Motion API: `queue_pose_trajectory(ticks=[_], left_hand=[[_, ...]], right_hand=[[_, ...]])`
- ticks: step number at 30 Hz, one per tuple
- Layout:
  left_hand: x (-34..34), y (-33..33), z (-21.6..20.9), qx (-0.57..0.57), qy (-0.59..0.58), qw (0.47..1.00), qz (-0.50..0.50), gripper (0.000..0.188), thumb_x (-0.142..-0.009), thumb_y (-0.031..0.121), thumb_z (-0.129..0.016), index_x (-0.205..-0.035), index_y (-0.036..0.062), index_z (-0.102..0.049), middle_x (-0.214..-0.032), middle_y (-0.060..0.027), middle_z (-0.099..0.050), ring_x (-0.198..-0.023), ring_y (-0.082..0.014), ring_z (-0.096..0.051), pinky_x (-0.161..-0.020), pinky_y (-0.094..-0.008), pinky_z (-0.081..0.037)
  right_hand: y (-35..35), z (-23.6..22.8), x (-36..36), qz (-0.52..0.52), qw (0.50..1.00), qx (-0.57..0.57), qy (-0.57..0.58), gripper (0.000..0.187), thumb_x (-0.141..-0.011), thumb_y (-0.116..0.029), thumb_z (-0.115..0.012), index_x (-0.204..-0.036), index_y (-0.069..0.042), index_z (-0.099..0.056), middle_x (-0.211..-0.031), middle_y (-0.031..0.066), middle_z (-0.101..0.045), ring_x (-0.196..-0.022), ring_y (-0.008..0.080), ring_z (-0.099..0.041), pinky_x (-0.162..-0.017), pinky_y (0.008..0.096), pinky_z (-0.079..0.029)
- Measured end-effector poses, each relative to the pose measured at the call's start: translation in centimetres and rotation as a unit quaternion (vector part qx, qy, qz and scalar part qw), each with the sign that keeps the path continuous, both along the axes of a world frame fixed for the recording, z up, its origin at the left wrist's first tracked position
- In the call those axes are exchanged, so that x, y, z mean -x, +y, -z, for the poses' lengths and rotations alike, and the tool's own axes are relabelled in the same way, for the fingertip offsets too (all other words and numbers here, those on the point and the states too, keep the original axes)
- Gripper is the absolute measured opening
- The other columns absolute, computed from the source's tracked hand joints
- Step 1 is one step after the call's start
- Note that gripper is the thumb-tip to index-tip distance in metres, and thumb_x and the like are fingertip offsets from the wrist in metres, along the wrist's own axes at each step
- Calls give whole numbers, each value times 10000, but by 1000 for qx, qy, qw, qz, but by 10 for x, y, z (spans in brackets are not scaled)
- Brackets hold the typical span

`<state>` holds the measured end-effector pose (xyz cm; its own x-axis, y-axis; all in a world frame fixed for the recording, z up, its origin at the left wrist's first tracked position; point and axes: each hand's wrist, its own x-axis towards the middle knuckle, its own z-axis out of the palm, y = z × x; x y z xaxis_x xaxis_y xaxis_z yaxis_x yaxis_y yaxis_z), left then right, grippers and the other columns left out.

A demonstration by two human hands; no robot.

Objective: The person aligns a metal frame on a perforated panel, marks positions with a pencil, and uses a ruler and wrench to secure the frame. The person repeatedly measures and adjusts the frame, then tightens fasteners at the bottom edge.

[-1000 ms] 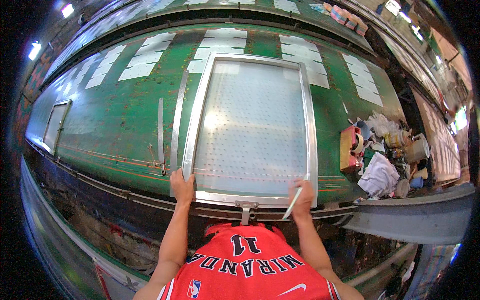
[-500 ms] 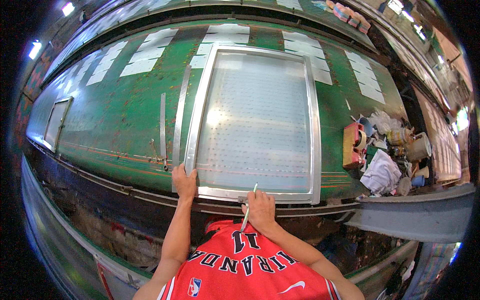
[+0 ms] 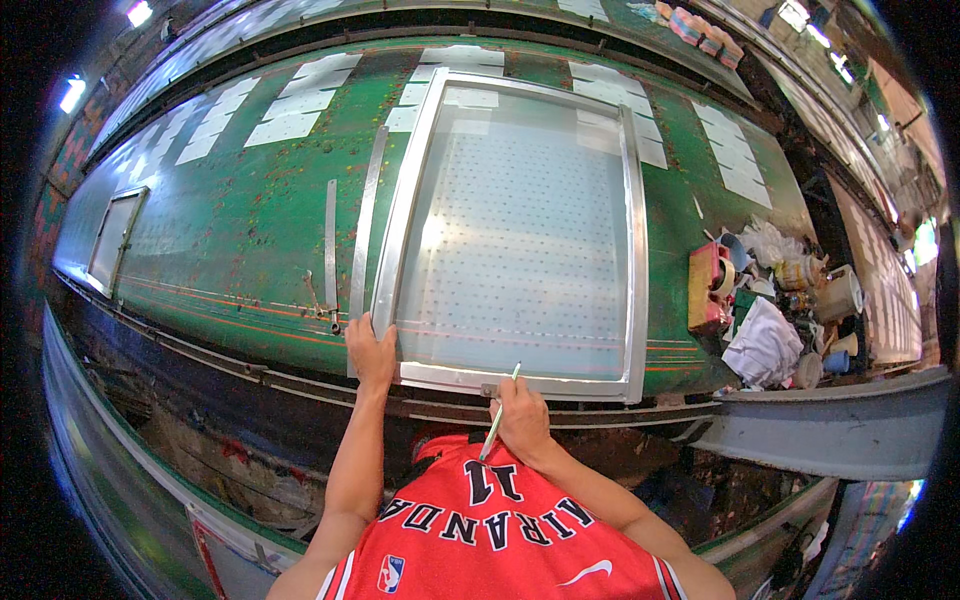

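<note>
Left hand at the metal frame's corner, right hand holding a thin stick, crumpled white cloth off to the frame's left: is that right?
Not quite: the head view shows the crumpled white cloth right of the metal frame. The left hand is at the frame's corner, and the right hand holds the thin stick.

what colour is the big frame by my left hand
The frame is silver, best seen in the head view.

A rectangular frame (image 3: 411, 200) of 4 silvery bars (image 3: 634, 250), spanned by translucent mesh (image 3: 520, 300) showing rows of small dark dots (image 3: 530, 215), is laid on the green table (image 3: 240, 240), its near bar (image 3: 580, 388) beside the table's edge. 1 pale-green pen-like stick (image 3: 492, 433) is held aslant over that bar.
</note>
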<state>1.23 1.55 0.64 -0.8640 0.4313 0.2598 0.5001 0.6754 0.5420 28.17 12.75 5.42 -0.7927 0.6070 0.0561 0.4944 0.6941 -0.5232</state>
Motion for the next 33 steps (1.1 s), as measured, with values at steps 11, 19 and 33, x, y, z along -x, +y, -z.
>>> queue_pose_trajectory(ticks=[11, 19, 33], left_hand=[[4, 9, -15, -6, 33, 999, 10, 507, -780, 147, -791, -1189, -71, -587, -1111, -231, -566, -1068, -437, -520, -938, -519, -433], [5, 9, -14, 6, 27, 1000, 14, 507, -774, 151, -797, -1174, -81, -588, -1098, -230, -570, -1063, -436, -521, -933, -517, -436], [-1, -2, 5, -7, 7, 1000, -10, 511, -766, 169, -800, -1173, -70, -604, -1098, -231, -593, -1080, -431, -545, -953, -510, -444]], right_hand=[[0, 10, 0, 17, 995, -28, 96, 230, -765, -104, -736, -881, -50, -545, -805, 153, -568, -706, 381, -570, -644, 490, -450], [2, 9, 6, 16, 993, -35, 110, 237, -753, -117, -755, -849, -55, -547, -774, 149, -558, -684, 375, -573, -617, 489, -457], [176, 22, -77, 278, 933, -206, 93, 328, -848, -219, -765, -966, -10, -541, -905, 190, -577, -875, 394, -577, -809, 492, -464]])
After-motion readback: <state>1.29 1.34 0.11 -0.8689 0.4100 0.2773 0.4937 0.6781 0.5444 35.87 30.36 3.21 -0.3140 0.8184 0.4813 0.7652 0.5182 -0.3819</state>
